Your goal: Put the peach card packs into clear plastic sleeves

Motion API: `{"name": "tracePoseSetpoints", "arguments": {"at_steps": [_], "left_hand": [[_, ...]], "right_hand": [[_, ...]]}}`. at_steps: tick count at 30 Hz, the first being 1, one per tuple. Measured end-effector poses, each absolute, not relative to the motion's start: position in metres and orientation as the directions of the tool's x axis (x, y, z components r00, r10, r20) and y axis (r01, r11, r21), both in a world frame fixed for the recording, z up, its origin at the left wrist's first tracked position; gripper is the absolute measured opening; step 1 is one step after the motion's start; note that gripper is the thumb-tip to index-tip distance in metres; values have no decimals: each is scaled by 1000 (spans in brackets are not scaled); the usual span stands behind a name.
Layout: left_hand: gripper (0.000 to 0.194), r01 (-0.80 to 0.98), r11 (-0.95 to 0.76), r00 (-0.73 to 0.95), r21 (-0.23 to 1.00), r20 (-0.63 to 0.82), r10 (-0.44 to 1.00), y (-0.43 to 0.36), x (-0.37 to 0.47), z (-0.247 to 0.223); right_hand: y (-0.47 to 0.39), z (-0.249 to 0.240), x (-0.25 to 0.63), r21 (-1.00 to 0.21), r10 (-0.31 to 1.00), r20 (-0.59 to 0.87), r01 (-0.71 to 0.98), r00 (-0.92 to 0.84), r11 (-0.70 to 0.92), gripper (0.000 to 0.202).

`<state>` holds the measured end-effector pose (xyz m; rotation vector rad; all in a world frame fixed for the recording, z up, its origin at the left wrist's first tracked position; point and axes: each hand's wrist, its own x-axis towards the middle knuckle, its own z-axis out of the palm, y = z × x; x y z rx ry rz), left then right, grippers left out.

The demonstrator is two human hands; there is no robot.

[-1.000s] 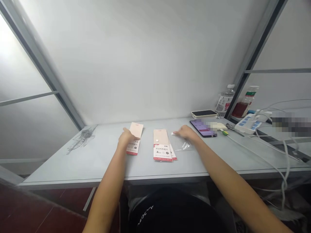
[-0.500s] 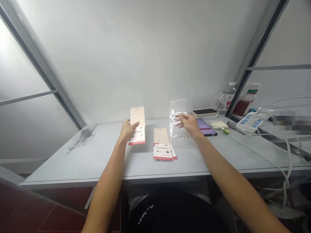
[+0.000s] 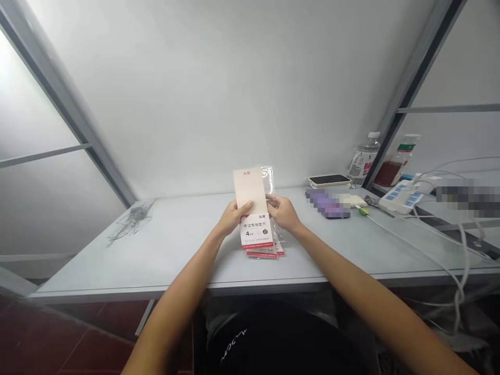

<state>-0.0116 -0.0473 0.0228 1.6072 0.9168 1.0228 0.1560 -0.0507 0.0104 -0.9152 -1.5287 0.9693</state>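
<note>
My left hand [image 3: 231, 217] is closed around the left edge of a cream ruler-set packet [image 3: 250, 190], thumb on its front. The packet has a white label with Chinese print and a red bottom strip. Closed behind the packet's right edge, my right hand [image 3: 285, 212] holds a clear plastic bag [image 3: 269, 179], which is mostly hidden behind the packet. Some of my right fingertips are covered by the packet, so I cannot tell whether they grip it too. Below lie similar ruler-set packets [image 3: 262, 255], overlapping on the desk and largely covered.
A white-framed phone [image 3: 330, 180] lies near the wall, with a blurred purple phone [image 3: 328, 204] in front. Farther right are a clear bottle [image 3: 364, 160], a bottle of dark red liquid [image 3: 395, 161], a power strip [image 3: 402, 197] and white cables. Dark scribbles [image 3: 133, 221] mark the desk's left side.
My hands have come together over the desk packets. The left one brought its packet rightward, and the right one brought the clear bag leftward behind it.
</note>
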Motion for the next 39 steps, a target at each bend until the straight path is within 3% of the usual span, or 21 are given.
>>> {"name": "tracePoseSetpoints", "arguments": {"at_steps": [8,15,24,32,37,39], "left_hand": [[48,231,-395,367,889,297,882,-47,-22,27],[43,230,-445,466,866,303,831,-49,-26,27],[46,245,-407,513,880,238,825,-51,-23,25],[54,400,-402,285,824,305,909,-45,-23,25],[51,299,-400,34,866,410,912,-40,-19,22],[51,248,-407,-66,879,434,898,-38,-18,21]], "right_hand": [[-49,12,159,-942,938,317,65,-139,328,34],[-52,19,162,-978,927,203,-10,-316,210,21],[-52,20,166,-981,932,180,14,-316,194,33],[-48,24,171,-998,970,52,-36,-236,45,40],[-53,24,169,-962,910,45,-264,-413,-72,39],[-54,22,167,-951,856,34,-280,-516,-131,41]]}}
